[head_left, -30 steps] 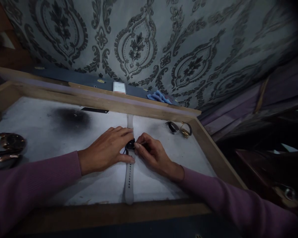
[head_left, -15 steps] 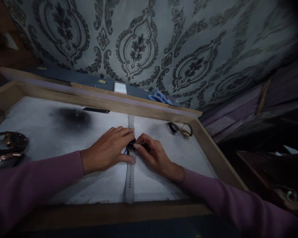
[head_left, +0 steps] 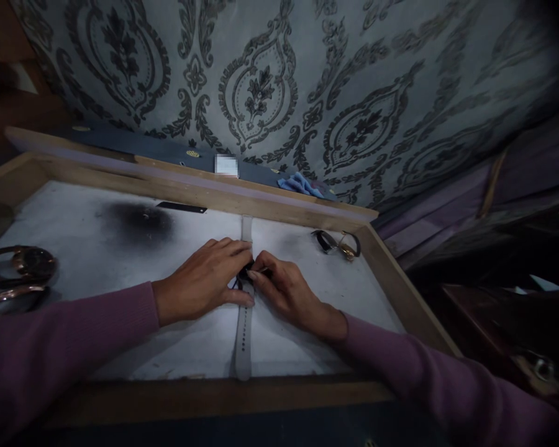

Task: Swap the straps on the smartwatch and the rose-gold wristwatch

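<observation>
A watch with a pale grey strap [head_left: 244, 335] lies lengthwise on the white surface of a wooden tray. My left hand [head_left: 202, 280] holds it at the dark case, fingers along the upper part and thumb lower down. On the case's right side, my right hand [head_left: 286, 290] is closed in a pinch, thumb and fingertips against the dark case. Something thin seems to show between those fingers, too small to name. Both hands partly cover the case.
The tray's wooden rim [head_left: 205, 186] surrounds the work surface. Watches [head_left: 35, 264] lie at the left and more watches [head_left: 347, 248] at the back right. A flat black strip [head_left: 181, 207] sits near the back rim. Beyond it lies a blue cloth [head_left: 299, 184].
The hands stay at the watch case almost unmoved. The whole view has shifted very slightly.
</observation>
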`<action>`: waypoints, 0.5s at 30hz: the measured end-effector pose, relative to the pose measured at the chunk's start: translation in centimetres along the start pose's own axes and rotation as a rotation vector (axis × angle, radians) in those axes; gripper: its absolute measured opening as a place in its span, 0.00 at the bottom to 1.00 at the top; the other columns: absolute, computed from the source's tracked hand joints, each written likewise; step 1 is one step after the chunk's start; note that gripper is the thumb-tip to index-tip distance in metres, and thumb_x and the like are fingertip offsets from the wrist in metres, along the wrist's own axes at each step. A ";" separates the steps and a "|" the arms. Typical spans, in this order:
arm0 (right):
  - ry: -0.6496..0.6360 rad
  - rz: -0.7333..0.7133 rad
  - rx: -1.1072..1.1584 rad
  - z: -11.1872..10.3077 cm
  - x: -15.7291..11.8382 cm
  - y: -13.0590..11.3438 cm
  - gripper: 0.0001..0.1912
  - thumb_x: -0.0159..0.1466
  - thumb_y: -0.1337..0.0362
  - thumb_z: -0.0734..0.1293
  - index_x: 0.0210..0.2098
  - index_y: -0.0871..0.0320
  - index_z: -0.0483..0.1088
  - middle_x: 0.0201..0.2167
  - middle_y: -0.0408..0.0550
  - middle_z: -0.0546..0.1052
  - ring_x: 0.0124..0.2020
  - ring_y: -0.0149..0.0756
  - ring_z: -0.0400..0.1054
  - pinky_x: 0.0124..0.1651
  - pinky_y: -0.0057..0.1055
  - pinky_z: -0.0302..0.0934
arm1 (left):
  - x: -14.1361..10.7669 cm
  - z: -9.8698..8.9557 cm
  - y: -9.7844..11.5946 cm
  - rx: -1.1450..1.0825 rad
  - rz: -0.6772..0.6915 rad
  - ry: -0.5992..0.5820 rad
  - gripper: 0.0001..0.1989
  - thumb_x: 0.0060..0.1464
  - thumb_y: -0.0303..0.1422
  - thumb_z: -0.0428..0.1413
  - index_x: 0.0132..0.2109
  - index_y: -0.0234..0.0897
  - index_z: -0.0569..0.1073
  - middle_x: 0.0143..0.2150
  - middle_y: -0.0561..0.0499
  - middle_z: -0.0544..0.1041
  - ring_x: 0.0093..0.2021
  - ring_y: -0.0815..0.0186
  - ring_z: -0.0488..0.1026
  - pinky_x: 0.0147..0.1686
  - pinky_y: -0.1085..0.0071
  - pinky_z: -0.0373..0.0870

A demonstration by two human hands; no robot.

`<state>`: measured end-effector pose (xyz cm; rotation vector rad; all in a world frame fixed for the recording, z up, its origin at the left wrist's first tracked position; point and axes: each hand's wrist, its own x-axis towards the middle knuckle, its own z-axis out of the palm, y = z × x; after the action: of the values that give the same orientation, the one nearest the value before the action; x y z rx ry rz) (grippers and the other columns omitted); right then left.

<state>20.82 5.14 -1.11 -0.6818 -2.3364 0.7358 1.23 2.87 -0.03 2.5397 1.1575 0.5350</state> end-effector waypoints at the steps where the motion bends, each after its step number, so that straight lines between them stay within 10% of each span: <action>1: 0.000 0.000 0.003 0.0 0.0 0.0 0.08 0.70 0.68 0.60 0.32 0.56 0.61 0.26 0.42 0.68 0.26 0.30 0.63 0.30 0.28 0.59 | 0.0 0.0 0.0 0.002 0.001 0.001 0.22 0.52 0.44 0.65 0.49 0.37 0.70 0.57 0.42 0.72 0.54 0.50 0.69 0.51 0.55 0.67; 15: 0.092 0.021 0.123 0.4 -0.4 0.5 0.09 0.70 0.64 0.61 0.33 0.57 0.62 0.25 0.40 0.66 0.24 0.27 0.59 0.28 0.24 0.57 | 0.0 0.1 0.0 -0.034 0.000 0.017 0.20 0.54 0.44 0.63 0.47 0.36 0.72 0.53 0.42 0.74 0.54 0.49 0.69 0.51 0.54 0.66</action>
<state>21.01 5.14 -1.85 -0.6725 -2.1836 0.8325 1.30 2.91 -0.13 2.5115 1.1448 0.5727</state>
